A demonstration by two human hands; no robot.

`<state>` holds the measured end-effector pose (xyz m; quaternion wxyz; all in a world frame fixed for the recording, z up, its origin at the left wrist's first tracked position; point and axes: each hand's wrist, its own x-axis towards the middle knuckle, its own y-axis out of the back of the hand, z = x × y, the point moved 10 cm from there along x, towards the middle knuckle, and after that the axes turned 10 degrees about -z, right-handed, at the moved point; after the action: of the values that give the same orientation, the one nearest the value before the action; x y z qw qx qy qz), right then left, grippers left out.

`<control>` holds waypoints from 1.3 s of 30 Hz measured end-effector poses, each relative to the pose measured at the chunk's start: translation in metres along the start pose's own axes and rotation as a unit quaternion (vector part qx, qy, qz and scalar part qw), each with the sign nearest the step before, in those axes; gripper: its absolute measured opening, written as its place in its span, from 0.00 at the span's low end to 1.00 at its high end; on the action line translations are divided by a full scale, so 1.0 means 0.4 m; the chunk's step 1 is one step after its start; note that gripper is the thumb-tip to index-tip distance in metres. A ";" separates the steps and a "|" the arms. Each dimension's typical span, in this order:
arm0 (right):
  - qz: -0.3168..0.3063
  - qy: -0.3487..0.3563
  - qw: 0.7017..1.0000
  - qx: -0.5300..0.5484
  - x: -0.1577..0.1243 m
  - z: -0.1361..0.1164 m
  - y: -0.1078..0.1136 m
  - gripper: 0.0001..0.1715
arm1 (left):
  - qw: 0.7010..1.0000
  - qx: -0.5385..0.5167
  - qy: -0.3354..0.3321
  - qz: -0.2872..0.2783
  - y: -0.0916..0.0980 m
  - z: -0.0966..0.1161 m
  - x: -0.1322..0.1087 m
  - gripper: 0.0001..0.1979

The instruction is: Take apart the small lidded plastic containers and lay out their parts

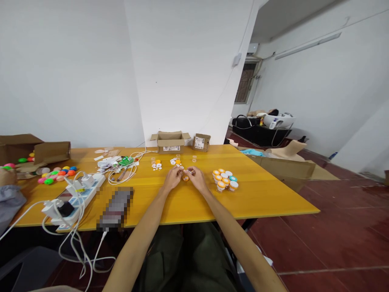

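My left hand [174, 178] and my right hand [197, 177] meet over the middle of the table, fingertips pinched close together. Whatever they hold is too small and too covered to make out. An orange-rimmed piece [186, 178] shows on the table between the hands, partly hidden by fingers. Just beyond lie loose white discs and rings [157, 166], an orange lid [178, 162] and clear plastic cups, one clear cup [194, 158] standing apart. To the right of my right hand several small lidded jars [224, 178] stand grouped, with orange, white and teal lids.
An open cardboard box [173, 142] and a smaller box [201, 142] stand at the back. Leftward are a phone [117, 209], a power strip [88, 194] with tangled cables, green electronics [126, 161] and colourful balls [57, 174]. Another person's sleeve [10, 205] is at far left.
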<state>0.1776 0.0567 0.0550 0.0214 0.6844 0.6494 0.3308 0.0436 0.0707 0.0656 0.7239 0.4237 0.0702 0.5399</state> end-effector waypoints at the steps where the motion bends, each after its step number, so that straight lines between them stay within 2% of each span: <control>1: 0.012 -0.003 1.000 0.002 0.000 0.003 0.007 0.12 | 1.000 0.004 -0.005 -0.002 -0.005 -0.002 0.001 0.09; 11: 0.111 -0.030 0.993 -0.026 -0.003 0.065 0.064 0.15 | 0.998 0.048 -0.007 0.037 0.001 -0.039 0.006 0.13; 17: 0.124 -0.051 0.989 -0.056 -0.002 0.094 0.068 0.13 | 0.997 0.071 0.004 0.012 -0.012 -0.051 0.005 0.18; 24: 0.107 -0.115 0.982 -0.103 -0.007 0.112 0.057 0.07 | 0.996 0.086 0.011 -0.031 -0.042 -0.067 0.006 0.23; 30: 0.080 -0.104 0.986 -0.107 0.000 0.109 0.054 0.10 | 0.992 0.099 0.006 -0.078 -0.072 -0.078 0.008 0.31; 33: 0.069 -0.136 0.980 -0.126 -0.003 0.114 0.052 0.12 | 0.987 0.117 0.012 -0.110 -0.085 -0.078 0.005 0.33; 36: 0.061 -0.167 0.972 -0.155 -0.008 0.113 0.049 0.12 | 0.984 0.129 0.012 -0.124 -0.084 -0.068 0.000 0.33; 39: 0.052 -0.166 0.971 -0.167 -0.007 0.106 0.044 0.12 | 0.985 0.124 -0.009 -0.116 -0.076 -0.047 -0.003 0.31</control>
<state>0.2136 0.0686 0.0288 0.2253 0.7491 0.5363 0.3170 0.0546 0.0779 0.0322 0.7242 0.5037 0.1793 0.4354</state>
